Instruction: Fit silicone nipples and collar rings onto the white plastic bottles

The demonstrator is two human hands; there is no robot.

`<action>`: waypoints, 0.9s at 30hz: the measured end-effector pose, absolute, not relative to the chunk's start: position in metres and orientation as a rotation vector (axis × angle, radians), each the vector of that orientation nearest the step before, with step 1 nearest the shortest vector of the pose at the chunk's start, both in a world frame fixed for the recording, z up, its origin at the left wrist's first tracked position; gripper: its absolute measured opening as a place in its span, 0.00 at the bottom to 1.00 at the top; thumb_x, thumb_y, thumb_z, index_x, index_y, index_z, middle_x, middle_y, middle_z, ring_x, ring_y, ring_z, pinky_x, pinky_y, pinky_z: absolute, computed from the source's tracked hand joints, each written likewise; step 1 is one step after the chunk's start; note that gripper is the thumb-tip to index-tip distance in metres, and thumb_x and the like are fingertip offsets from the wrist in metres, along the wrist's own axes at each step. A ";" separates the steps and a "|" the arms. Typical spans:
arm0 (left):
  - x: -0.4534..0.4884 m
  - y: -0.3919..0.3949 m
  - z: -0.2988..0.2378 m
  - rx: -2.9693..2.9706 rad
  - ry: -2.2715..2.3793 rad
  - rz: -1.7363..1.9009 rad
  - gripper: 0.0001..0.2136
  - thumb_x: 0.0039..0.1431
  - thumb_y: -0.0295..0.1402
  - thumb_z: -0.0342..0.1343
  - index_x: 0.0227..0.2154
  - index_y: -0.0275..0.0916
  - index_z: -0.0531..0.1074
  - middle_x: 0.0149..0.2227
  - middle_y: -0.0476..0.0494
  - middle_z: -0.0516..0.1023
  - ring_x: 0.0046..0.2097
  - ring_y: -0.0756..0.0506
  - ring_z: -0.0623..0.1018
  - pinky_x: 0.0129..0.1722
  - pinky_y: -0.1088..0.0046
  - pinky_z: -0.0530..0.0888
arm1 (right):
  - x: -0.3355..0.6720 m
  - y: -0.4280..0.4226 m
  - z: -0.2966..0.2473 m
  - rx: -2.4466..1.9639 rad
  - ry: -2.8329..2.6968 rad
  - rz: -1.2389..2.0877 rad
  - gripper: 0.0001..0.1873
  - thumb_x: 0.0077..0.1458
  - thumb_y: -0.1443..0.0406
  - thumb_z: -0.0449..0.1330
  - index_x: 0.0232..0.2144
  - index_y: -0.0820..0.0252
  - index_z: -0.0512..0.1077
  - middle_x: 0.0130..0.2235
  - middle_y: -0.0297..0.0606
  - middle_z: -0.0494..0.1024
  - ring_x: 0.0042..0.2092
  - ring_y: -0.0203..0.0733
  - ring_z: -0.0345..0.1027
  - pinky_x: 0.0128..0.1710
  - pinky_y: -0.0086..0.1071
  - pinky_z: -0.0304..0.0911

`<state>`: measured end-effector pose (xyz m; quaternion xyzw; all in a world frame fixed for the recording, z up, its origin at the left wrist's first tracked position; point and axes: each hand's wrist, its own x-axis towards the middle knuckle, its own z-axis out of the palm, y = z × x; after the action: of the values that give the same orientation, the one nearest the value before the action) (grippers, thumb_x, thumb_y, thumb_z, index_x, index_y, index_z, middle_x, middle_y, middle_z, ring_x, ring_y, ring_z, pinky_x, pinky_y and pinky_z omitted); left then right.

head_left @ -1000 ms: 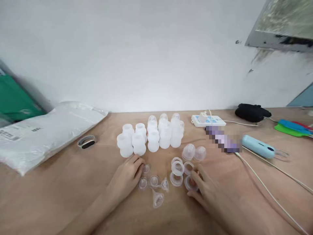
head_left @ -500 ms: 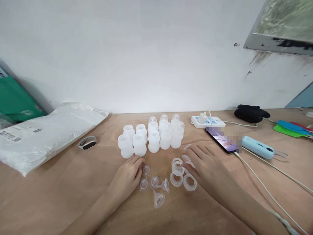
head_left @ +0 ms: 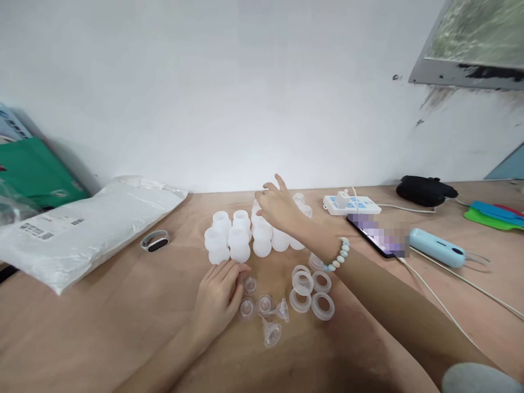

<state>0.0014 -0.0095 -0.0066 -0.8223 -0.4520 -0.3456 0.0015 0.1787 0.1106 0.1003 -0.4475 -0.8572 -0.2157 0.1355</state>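
Note:
A cluster of white plastic bottles (head_left: 229, 240) stands mid-table. My right hand (head_left: 278, 206) reaches over the cluster's back row, fingers curled on a bottle top and index finger raised; whether it grips one is hidden. A bead bracelet (head_left: 338, 254) circles that wrist. My left hand (head_left: 219, 292) lies flat on the table, fingertips touching a clear nipple (head_left: 249, 284). More clear nipples (head_left: 272, 332) lie to its right. Several translucent rings (head_left: 322, 305) lie beyond them, under my right forearm.
A white plastic bag (head_left: 90, 224) and a wristband (head_left: 155, 240) lie at left, with a green bag (head_left: 33, 174) behind. At right are a power strip (head_left: 350, 203), a phone (head_left: 374, 234), a blue device (head_left: 436, 247), a black item (head_left: 426, 190) and a white cable (head_left: 450, 322).
My right hand has left the rings and domed caps and moved up and back onto the rear bottles. My left hand has stayed beside the nipples.

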 end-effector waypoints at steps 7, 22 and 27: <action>0.004 -0.016 0.000 -2.460 -1.322 -1.320 0.10 0.66 0.25 0.49 0.48 0.41 0.67 0.44 0.42 0.75 0.44 0.42 0.76 0.42 0.66 0.72 | 0.233 0.053 0.153 -1.084 -1.985 -0.580 0.14 0.61 0.63 0.61 0.48 0.61 0.70 0.46 0.43 0.79 0.56 0.52 0.67 0.67 0.57 0.40; 0.006 -0.034 0.018 -2.789 -1.375 -1.541 0.18 0.52 0.37 0.65 0.46 0.45 0.70 0.39 0.45 0.82 0.34 0.42 0.80 0.33 0.69 0.77 | 0.256 -0.035 0.046 -1.192 -1.538 1.275 0.13 0.59 0.53 0.59 0.35 0.53 0.63 0.23 0.27 0.70 0.26 0.37 0.64 0.25 0.30 0.58; 0.010 -0.032 0.031 -3.003 -1.753 -1.838 0.14 0.52 0.43 0.62 0.38 0.42 0.74 0.28 0.50 0.78 0.25 0.47 0.74 0.23 0.76 0.70 | 0.260 -0.036 0.047 -1.017 -1.550 1.248 0.14 0.57 0.54 0.62 0.32 0.54 0.63 0.25 0.28 0.70 0.26 0.36 0.64 0.24 0.28 0.58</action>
<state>0.0101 -0.0316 0.0308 -0.7046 -0.4113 -0.4311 -0.3854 0.2604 -0.0363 0.0471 -0.4093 -0.6234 0.5019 0.4382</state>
